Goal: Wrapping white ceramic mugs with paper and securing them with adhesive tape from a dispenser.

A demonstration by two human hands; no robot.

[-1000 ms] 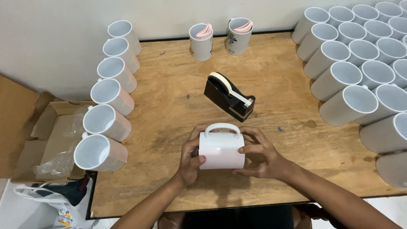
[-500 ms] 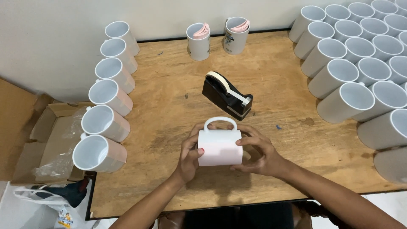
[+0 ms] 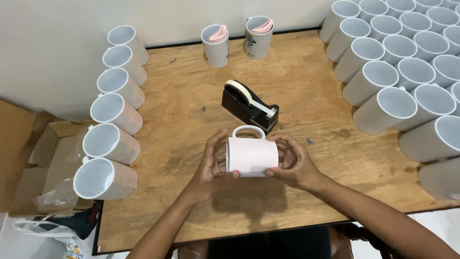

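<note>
both your left hand point(image 3: 211, 168) and right hand point(image 3: 292, 163) close their fingers round the paper-wrapped white mug point(image 3: 251, 154) just below the black tape dispenser point(image 3: 249, 106), pinning the sheet flat.

- We see a bare wooden table point(image 3: 306, 86)
- A black tape dispenser point(image 3: 249, 105) sits mid-table
- Six white mugs point(image 3: 115, 100) lie along its left edge
- Many more mugs point(image 3: 402, 67) crowd the right
- Two upright mugs point(image 3: 237, 41) stand at the back

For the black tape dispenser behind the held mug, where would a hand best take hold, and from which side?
Likely from above, across the black tape dispenser's long flat sides near the heavy roll end: the body is narrow there, nothing crowds it, and this avoids the cutter end that points toward the mug.
</note>
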